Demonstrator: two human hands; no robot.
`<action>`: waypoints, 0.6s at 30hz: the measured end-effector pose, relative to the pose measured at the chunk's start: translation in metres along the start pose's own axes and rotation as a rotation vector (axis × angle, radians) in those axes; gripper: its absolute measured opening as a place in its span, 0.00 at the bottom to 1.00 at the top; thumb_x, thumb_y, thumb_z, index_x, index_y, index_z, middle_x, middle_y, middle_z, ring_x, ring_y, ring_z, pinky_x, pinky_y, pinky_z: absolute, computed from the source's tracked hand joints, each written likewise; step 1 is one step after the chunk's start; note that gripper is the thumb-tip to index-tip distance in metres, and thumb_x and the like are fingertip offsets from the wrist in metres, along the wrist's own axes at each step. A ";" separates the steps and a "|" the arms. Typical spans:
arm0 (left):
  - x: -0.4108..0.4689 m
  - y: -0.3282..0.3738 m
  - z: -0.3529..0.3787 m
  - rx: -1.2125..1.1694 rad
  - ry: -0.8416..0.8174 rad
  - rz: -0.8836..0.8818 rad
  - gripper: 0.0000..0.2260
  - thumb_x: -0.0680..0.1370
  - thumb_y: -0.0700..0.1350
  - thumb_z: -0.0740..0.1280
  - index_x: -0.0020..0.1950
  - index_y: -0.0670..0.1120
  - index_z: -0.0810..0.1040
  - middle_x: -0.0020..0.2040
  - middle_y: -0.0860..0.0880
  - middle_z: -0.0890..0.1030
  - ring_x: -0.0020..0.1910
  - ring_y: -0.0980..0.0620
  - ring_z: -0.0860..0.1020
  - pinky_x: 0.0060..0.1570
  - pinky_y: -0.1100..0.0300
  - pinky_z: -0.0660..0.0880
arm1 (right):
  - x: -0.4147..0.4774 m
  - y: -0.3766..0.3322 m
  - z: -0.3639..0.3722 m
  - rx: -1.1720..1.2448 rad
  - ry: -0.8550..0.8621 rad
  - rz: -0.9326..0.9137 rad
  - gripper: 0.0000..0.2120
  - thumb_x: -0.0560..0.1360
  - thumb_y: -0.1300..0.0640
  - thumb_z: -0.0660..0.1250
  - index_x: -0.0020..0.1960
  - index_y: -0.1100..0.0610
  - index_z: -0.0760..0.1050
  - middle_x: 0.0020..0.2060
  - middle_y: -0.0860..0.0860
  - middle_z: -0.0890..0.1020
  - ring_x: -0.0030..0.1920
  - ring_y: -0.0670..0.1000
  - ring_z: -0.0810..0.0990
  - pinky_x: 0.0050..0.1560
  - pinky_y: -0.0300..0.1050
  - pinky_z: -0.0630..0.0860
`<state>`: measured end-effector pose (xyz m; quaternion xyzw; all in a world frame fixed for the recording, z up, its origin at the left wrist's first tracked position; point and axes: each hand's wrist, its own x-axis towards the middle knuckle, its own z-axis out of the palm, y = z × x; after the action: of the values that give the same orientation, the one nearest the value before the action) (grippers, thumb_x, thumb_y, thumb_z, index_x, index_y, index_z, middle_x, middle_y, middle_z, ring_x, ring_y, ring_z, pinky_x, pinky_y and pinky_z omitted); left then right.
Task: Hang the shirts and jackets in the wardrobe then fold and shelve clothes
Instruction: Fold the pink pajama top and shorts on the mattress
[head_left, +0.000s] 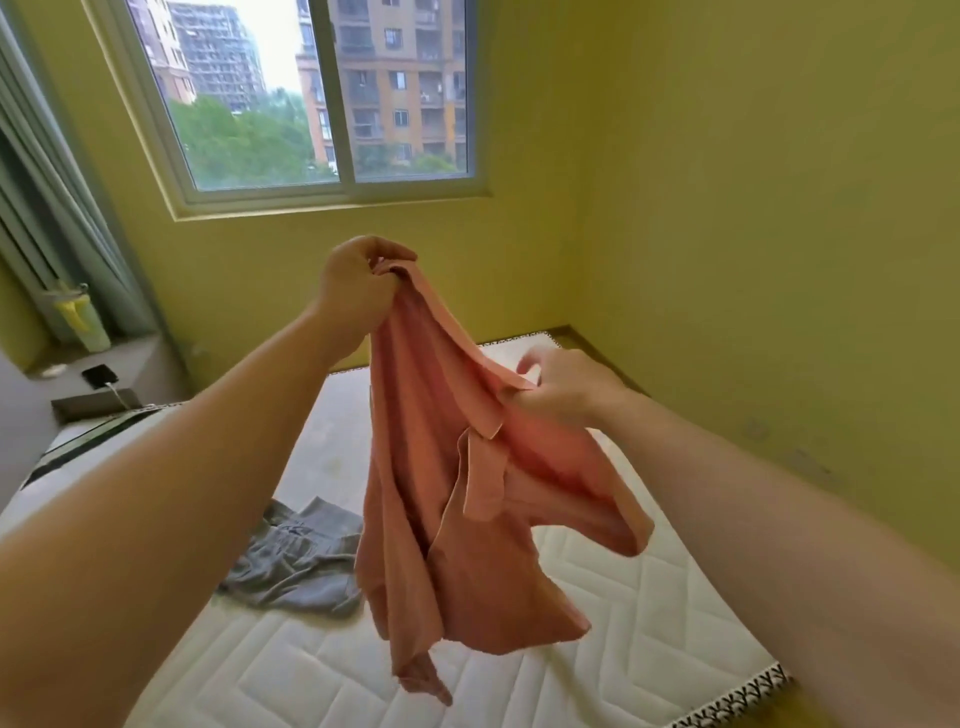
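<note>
salmon shirt (467, 467) — collared, crumpled | pinched by left hand (358, 291), right hand (566, 387)

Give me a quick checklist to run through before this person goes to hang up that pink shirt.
1. Left hand grips the pink shirt at its top: ok.
2. Right hand pinches the collar: ok.
3. Shirt lifted off the mattress: ok, it seems to hang free.
4. Shirt spread out flat: not ok, it is bunched and twisted.
5. Hanger and wardrobe within reach: cannot tell, neither is in view.
6. Mattress cleared of clothes: not ok, a grey garment lies there.
</note>
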<state>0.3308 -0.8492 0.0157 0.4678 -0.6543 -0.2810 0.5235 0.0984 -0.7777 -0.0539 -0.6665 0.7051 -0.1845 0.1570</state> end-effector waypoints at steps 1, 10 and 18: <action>0.000 0.007 0.008 -0.032 -0.036 0.030 0.19 0.74 0.30 0.60 0.44 0.53 0.81 0.43 0.55 0.81 0.37 0.65 0.78 0.37 0.72 0.74 | -0.004 -0.004 -0.003 0.026 0.060 -0.094 0.32 0.67 0.30 0.66 0.66 0.42 0.68 0.55 0.46 0.77 0.51 0.53 0.80 0.50 0.52 0.78; -0.007 0.069 0.041 -0.499 -0.389 -0.045 0.13 0.71 0.28 0.63 0.47 0.42 0.81 0.41 0.42 0.82 0.42 0.46 0.84 0.44 0.52 0.83 | -0.012 -0.042 -0.053 0.469 0.495 -0.284 0.28 0.78 0.39 0.60 0.75 0.44 0.59 0.64 0.44 0.74 0.47 0.50 0.81 0.49 0.54 0.80; -0.020 0.078 0.047 -0.794 -0.429 -0.148 0.17 0.72 0.28 0.57 0.54 0.41 0.77 0.43 0.39 0.81 0.42 0.43 0.82 0.38 0.54 0.80 | -0.005 -0.056 -0.079 0.732 0.126 -0.202 0.12 0.68 0.67 0.66 0.50 0.62 0.80 0.32 0.49 0.77 0.31 0.47 0.73 0.29 0.40 0.68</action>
<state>0.2615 -0.8052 0.0597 0.2080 -0.5543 -0.6371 0.4935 0.1114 -0.7708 0.0419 -0.6196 0.5318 -0.4793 0.3219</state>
